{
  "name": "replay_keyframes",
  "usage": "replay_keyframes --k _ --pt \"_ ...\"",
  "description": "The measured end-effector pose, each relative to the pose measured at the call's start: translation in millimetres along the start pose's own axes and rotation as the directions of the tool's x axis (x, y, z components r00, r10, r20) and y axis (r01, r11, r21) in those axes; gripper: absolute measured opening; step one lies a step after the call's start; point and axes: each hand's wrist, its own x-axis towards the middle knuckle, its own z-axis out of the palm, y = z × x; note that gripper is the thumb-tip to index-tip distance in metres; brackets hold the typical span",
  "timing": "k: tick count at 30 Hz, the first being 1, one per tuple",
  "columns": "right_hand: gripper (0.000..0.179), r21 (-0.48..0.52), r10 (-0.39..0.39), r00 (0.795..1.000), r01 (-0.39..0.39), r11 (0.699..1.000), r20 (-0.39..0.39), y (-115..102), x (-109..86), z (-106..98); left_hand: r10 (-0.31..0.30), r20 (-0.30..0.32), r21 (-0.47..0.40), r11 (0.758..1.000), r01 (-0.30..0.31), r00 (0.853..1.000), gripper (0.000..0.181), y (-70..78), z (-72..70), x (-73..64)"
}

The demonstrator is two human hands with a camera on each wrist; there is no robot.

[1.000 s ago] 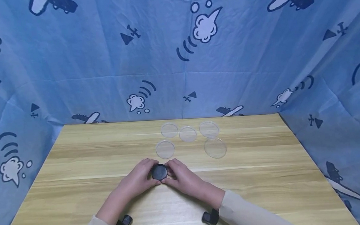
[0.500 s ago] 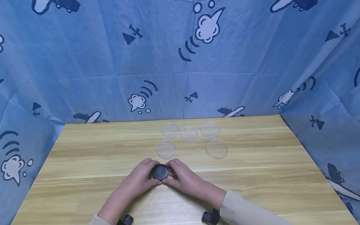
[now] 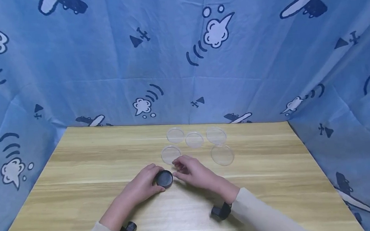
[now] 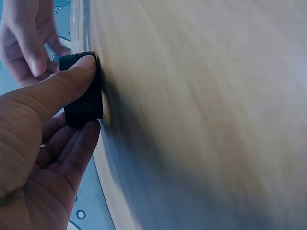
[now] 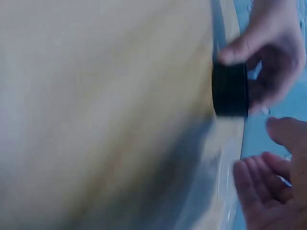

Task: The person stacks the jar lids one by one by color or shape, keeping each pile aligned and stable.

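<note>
Our left hand held a squat, round black cylinder with a rimmed dark grey top, thumb on one side and bent fingers on the other. The cylinder stood upright toward the near middle of the pale yellow wood-grain tabletop, top facing us; we could not tell whether its base rested fully on the wood. Our right hand was just beside it, apart from it, thumb well spread from loosely bent fingers, with nothing in its grasp.

Beyond the cylinder lay five round, clear, plastic-looking discs, the nearest one by our right fingertips. From the head view we could not tell whether those fingertips touched its rim.

We judged the step in hand to be steadying the cylinder with one hand while the other was free. As we saw it, the next move called for keeping the left grip firm and level, and for choosing a clear place for the right fingers, either back on the cylinder's bare side or onto a disc's thin edge. Clumsy fingers there could have nudged a disc aside.
</note>
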Motion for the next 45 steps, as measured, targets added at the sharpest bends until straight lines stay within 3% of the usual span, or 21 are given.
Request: replay_keyframes --k 4,7,12,18,30,45 --pt "0.044 -0.070 0.018 0.991 -0.028 0.997 -0.131 11 11.9 -12 0.019 -0.007 0.014 1.000 -0.019 1.000 0.052 -0.8 0.5 -0.4" --pt "0.059 -0.119 0.077 0.984 -0.097 0.988 -0.158 17 20.7 -18 0.000 0.000 0.007 1.000 0.000 1.000 0.053 0.5 0.5 -0.4" --pt "0.078 -0.164 0.155 0.983 -0.169 0.972 -0.098 23 33.6 -18 -0.015 0.004 0.005 1.000 0.015 1.000 0.054 1.4 1.4 0.8" --pt "0.087 -0.195 0.165 0.986 -0.167 0.966 -0.029 23 46.4 -14 -0.010 -0.002 0.006 1.000 0.010 1.000 0.054 1.1 1.9 1.1" --pt "0.082 -0.197 0.143 0.989 -0.134 0.971 0.030 29 55.1 -13 -0.025 0.006 0.005 1.000 0.025 1.000 0.054 1.9 0.2 3.1" --pt "0.077 -0.191 0.145 0.989 -0.143 0.971 -0.003 29 55.7 -7 -0.029 0.005 0.010 1.000 0.029 1.000 0.054 -0.9 0.6 0.3"
